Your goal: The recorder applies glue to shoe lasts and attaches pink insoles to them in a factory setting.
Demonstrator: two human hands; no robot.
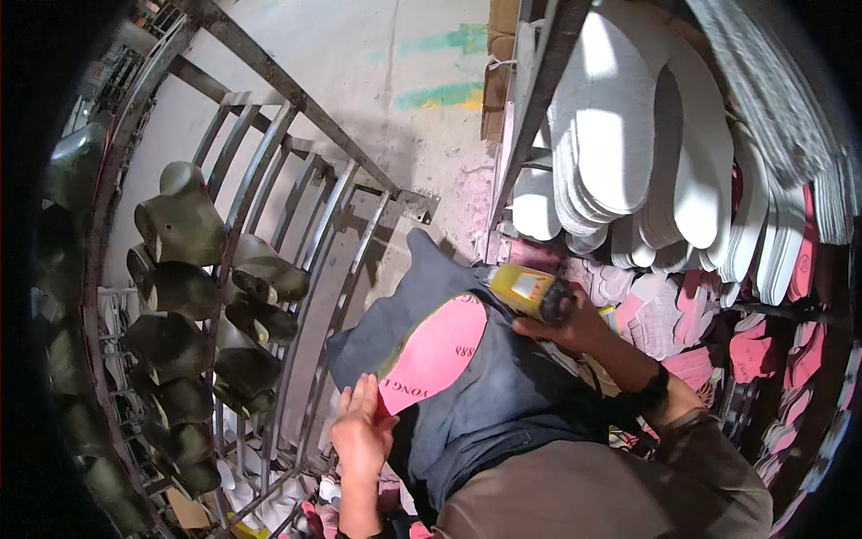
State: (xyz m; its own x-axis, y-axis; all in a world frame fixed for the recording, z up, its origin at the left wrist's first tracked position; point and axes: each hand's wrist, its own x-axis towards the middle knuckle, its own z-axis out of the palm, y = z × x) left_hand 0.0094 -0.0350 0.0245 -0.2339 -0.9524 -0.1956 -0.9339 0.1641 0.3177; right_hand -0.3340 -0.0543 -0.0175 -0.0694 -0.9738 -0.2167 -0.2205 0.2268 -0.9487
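Across my lap, on a dark grey apron (pixel 494 377), lies a pink insole (pixel 440 350) with dark printing. A strip of olive-green surface, like that of a shoe last, shows along its left edge. My left hand (pixel 361 436) grips the near end of the insole, its fingers nearly straight and its thumb to the side. Beyond the insole's far right end, my right hand (pixel 575 328) is wrapped round a yellow-and-black cylindrical object (pixel 530 292) with a clear end. I cannot tell whether it is a bottle or a tool. It is held tilted, apart from the insole.
At the left, several olive-green shoe lasts (pixel 184 287) sit on a metal bar rack (pixel 260 171). Stacks of white insoles (pixel 611 117) hang on a rack at the right, with pink pieces (pixel 691 310) below them. A concrete floor (pixel 359 54) lies ahead.
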